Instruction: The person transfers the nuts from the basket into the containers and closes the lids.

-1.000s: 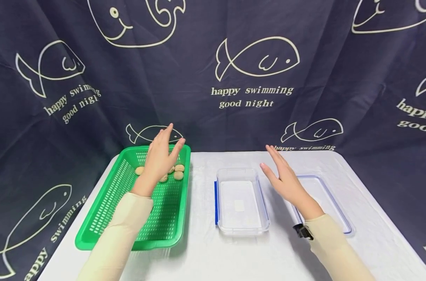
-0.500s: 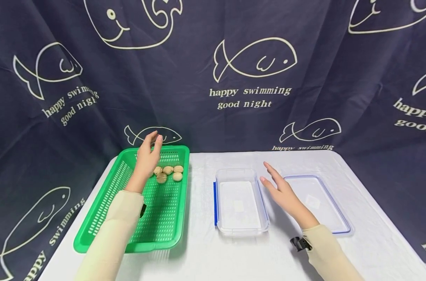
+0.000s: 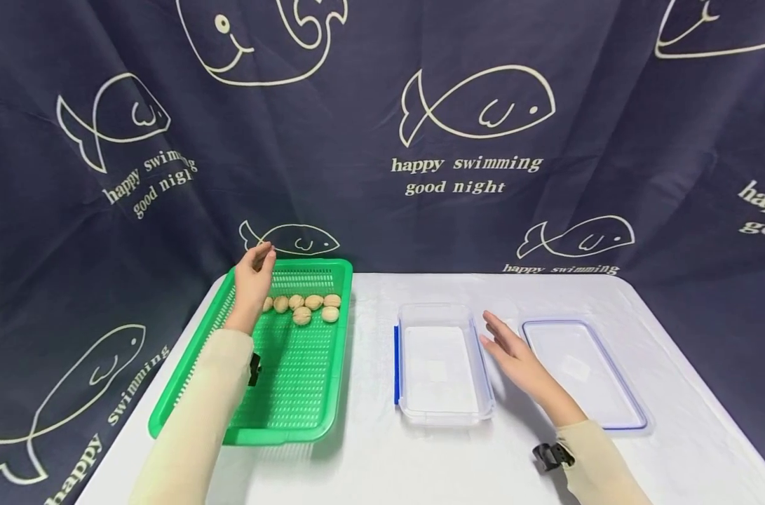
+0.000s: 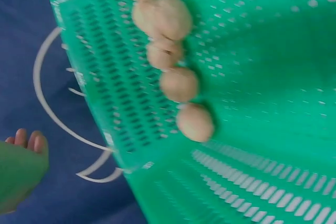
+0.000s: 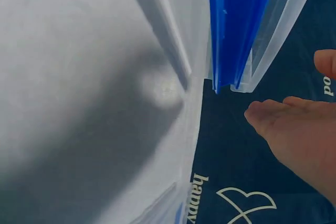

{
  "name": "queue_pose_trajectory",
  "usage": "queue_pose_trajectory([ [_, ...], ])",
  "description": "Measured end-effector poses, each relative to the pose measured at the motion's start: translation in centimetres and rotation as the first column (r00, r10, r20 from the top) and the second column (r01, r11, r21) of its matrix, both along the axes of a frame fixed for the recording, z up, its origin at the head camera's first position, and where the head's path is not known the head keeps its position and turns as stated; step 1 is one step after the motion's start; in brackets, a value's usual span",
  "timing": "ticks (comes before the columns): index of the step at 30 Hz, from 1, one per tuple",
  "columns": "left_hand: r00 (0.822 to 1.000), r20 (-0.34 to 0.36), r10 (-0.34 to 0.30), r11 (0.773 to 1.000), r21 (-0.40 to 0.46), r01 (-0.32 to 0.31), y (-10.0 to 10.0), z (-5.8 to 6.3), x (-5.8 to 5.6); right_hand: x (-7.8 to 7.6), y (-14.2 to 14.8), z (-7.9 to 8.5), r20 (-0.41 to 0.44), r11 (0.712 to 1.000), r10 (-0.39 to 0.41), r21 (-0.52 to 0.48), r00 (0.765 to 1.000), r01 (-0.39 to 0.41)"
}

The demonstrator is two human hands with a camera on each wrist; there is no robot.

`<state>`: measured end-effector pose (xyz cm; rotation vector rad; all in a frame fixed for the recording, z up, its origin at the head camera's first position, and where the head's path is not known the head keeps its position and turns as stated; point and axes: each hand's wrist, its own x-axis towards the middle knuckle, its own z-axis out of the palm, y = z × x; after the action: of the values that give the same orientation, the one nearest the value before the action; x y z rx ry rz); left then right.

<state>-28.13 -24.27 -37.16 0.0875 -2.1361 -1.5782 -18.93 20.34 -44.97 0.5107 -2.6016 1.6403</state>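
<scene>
Over the far left side of a green slotted basket (image 3: 287, 386) hovers my left hand (image 3: 252, 284), fingers loosely bent and holding nothing. Several walnuts (image 3: 301, 316) lie on the basket floor near its far wall, to the right of that hand. The left wrist view shows the walnuts (image 4: 179, 84) in a blurred row, with the left hand (image 4: 23, 174) beyond the rim. My right hand (image 3: 517, 361) is raised beside the right wall of a clear plastic container (image 3: 442, 358), fingers extended, nothing in them. A blue latch (image 3: 397, 365) hangs along the container's left side.
To the right, a clear lid (image 3: 584, 372) with a blue seal lies flat on the white table (image 3: 369, 463). A dark curtain (image 3: 470, 217) with fish drawings hangs behind the table. Black wrist cameras (image 3: 552, 457) sit at both cuffs.
My left hand has moved left across the basket and its fingers have bent more, uncovering more walnuts. The right hand has come down and nearer, beside the container. The head view has shifted slightly.
</scene>
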Motion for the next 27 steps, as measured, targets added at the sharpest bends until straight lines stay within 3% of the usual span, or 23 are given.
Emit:
queue_pose_trajectory([
  [6, 0.996, 0.014, 0.093, 0.995, 0.035, -0.093, -1.6, -1.8, -0.7, 0.3, 0.4, -0.6, 0.017, 0.999, 0.036, -0.026, 0.999, -0.036],
  [13, 0.970, 0.184, 0.159, 0.987, -0.026, -0.157, -3.3, -4.4, -0.5, 0.6, 0.3, -1.3, -0.002, 0.998, 0.063, 0.003, 0.998, -0.063],
  [20, 0.939, 0.309, 0.147, 0.989, -0.018, -0.149, -4.7, -6.0, -0.4, 0.7, 0.0, -1.5, -0.002, 0.997, 0.069, 0.029, 0.998, -0.069],
  [27, 0.914, 0.388, 0.122, 0.991, -0.105, -0.088, -5.1, -7.2, -1.1, 0.7, 0.2, -2.3, -0.067, 0.997, 0.070, -0.023, 0.995, -0.072],
])
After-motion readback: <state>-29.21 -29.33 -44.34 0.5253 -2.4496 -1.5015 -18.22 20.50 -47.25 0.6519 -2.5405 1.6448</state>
